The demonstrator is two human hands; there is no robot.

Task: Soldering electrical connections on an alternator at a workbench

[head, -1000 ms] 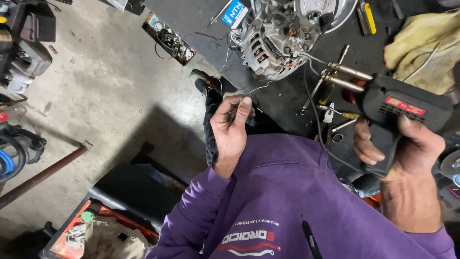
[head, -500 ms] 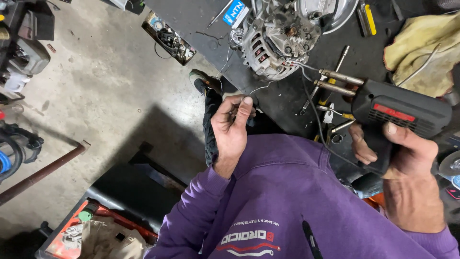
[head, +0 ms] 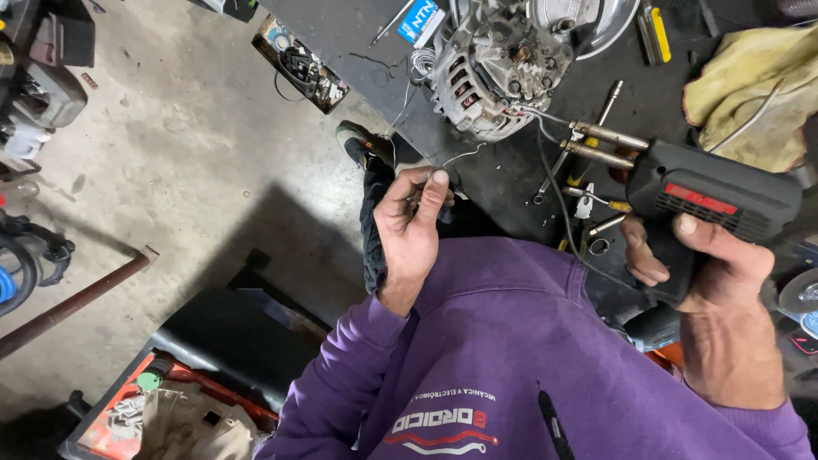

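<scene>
Head view, looking down, we see the left hand (head: 413,223) near the middle, fingers pinched shut on a thin silver solder wire (head: 460,157) that runs off toward 1 o'clock. At 3 o'clock the right hand (head: 711,281) is wrapped tightly around the grip of a black soldering gun (head: 716,194). Its two metal prongs (head: 607,145) point toward 10 o'clock, their tip at the wires of the grey alternator (head: 494,64), which sits on the dark worktop (head: 503,179) at 12 o'clock. A yellow rag (head: 750,81) lies at 2 o'clock, well apart from the alternator. A purple sweatshirt (head: 511,358) fills the 6 o'clock area, and the concrete floor (head: 170,170) spreads toward 9 o'clock.
</scene>
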